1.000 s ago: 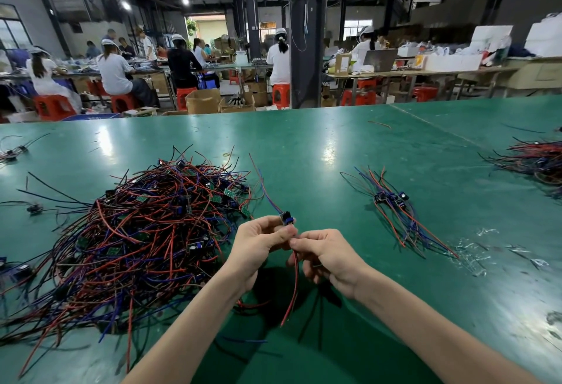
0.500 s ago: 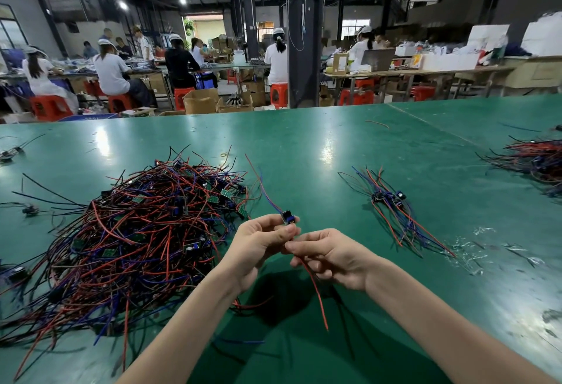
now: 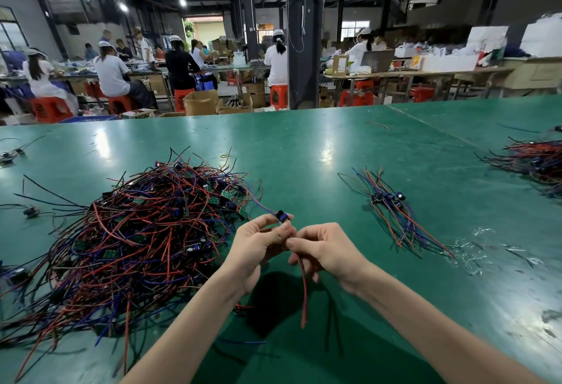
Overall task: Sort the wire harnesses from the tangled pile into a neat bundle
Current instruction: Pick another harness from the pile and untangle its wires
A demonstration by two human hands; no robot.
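Two hands met above the green table (image 3: 304, 152), just beside the tangled pile (image 3: 137, 237). The left hand (image 3: 258, 250) pinched a single wire harness (image 3: 281, 217) by its small blue connector, fingers curled round it. The right hand (image 3: 330, 251) had its fingers curled on the harness's wires, it seemed, though the grip itself was hidden; a red lead (image 3: 303, 292) hung below it. A few harnesses lay in a small bundle (image 3: 390, 204) to the right, well apart from the pile. Another heap (image 3: 538, 158) sat at the table's far right edge.
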